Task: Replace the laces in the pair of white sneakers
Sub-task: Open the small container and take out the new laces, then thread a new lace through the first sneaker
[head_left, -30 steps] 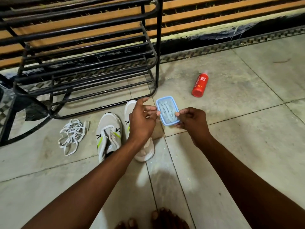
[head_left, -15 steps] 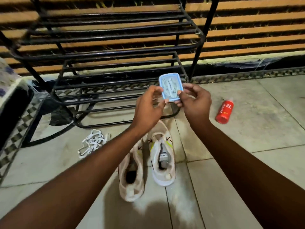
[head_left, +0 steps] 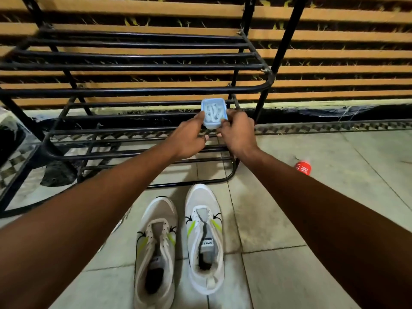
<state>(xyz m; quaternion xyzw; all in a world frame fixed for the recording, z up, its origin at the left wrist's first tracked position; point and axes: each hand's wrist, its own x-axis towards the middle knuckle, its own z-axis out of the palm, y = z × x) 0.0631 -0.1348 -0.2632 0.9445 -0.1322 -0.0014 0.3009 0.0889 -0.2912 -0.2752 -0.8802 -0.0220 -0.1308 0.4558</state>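
**Both hands pinching the lace box, lid not yet off**

Both hands are pinching one small blue box out at arm's length, the left hand curling round its left edge and the right hand round its right, fingertips tucked beneath.

The black shoe rack is filling the space behind the box, and everything else is sitting in relation to it. The box is hovering in front of the rack's lower rungs, near its right post. The two white sneakers are standing side by side on the floor tiles just in front of the rack's base, toes pointing at it, eyelets bare. A red bottle is lying off to the rack's right.

Pale coils, probably the fresh laces, are showing through the box's clear top. To my eye the person is working on opening the box. Next, one hand needs to steady the base while the other pries the lid up, then draws a lace out and brings it down to a sneaker.
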